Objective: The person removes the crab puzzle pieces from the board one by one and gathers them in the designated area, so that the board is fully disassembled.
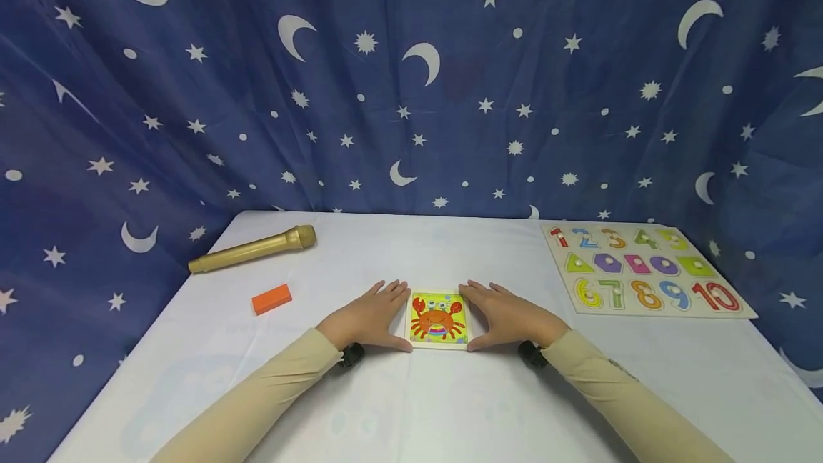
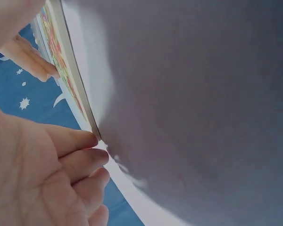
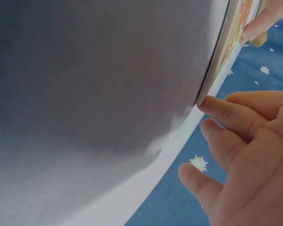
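Observation:
A small square crab puzzle (image 1: 439, 318) lies on the white table, a red crab on yellow inside a pale wooden frame. My left hand (image 1: 374, 316) holds its left side, thumb at the near corner and index fingertip at the far one. On the opposite side my right hand (image 1: 508, 314) grips in the same way. In the left wrist view, the left fingertips (image 2: 92, 139) meet the end of the puzzle's edge (image 2: 80, 80). The right wrist view has an index fingertip (image 3: 207, 104) against the frame's corner, the other fingers spread away from it.
A gold toy microphone (image 1: 253, 249) lies at the back left, with an orange block (image 1: 271, 299) in front of it. At the right is a wooden number and shape board (image 1: 649, 271). A blue curtain (image 1: 411, 127) with moons and stars hangs behind the table.

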{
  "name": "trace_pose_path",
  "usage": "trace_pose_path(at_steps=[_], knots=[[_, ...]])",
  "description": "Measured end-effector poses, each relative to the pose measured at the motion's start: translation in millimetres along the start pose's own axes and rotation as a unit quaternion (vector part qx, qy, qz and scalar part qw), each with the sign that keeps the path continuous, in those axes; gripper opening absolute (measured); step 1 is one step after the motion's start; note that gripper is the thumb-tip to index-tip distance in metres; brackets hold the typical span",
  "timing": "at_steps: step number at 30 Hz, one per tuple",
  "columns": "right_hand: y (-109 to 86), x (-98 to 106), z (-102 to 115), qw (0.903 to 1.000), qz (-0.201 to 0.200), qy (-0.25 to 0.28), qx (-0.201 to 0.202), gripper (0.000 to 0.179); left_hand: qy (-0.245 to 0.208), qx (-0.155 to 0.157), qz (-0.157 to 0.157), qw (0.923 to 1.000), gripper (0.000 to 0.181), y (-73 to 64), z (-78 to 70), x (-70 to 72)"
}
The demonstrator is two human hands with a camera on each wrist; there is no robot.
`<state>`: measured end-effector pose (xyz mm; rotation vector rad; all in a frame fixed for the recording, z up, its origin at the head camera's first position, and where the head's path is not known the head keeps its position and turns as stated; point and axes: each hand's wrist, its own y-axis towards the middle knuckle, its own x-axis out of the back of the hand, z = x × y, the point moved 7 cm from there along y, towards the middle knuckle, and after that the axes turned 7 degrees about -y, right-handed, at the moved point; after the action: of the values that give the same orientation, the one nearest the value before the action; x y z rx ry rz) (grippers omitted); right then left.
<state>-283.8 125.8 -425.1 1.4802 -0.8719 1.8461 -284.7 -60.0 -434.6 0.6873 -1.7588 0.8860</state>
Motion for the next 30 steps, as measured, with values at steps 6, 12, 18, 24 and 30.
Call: trace_pose_path(at_steps=[6,12,18,24,30], knots=[[-3.1,1,2,0.9999,-0.001,-0.011,0.001,0.1,-0.002,-0.013,-0.002,0.9999,0.107,-0.2,0.2,1.6],[-4.9,3,5,0.9998,-0.007,-0.014,0.011,0.1,0.019,-0.013,0.01,0.9997,0.107,-0.1,0.9,-0.8],[-4.4,2,9,0.9996,-0.011,-0.02,0.019,0.1,0.049,-0.003,0.022,0.9986,0.107,-3.6,-1.1,-1.2],[-1.7,3,9,0.9998,-0.008,-0.005,0.019,0.1,0.06,-0.001,0.025,0.9979,0.106,-6.5,-2.2,0.2],[4.6,11,1,0.9967,-0.011,0.08,0.005,0.094,0.075,-0.006,0.023,0.9969,0.106,-6.2,-0.3,-2.0]])
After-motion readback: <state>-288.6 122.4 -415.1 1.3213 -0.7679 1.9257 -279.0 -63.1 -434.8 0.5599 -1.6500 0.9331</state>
